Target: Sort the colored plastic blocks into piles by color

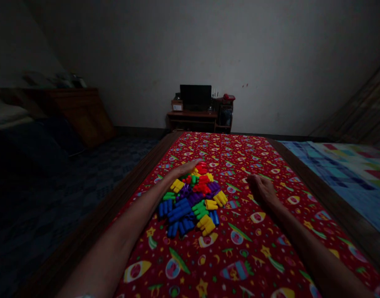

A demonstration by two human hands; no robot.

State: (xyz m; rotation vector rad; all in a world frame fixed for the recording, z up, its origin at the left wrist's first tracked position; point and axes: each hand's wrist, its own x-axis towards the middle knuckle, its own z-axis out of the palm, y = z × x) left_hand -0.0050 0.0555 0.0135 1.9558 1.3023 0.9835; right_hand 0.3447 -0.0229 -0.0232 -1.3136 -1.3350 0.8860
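A pile of plastic building blocks (194,198) in red, yellow, green, blue and purple lies on a red cloth printed with rockets and stars (239,248). My left hand (189,167) is at the far left edge of the pile, its fingers stretched out flat beside a red block (201,167) and a yellow one. It grips no block that I can see. To the right of the pile, my right hand (264,189) rests on the cloth with its fingers curled in, apart from the blocks. Nothing shows in it.
Beyond the cloth's far end stands a desk (192,114) with a black monitor (196,96) and a red telephone (229,97). A wooden cabinet (81,111) is at the left. Checked bedding (332,174) lies on the right.
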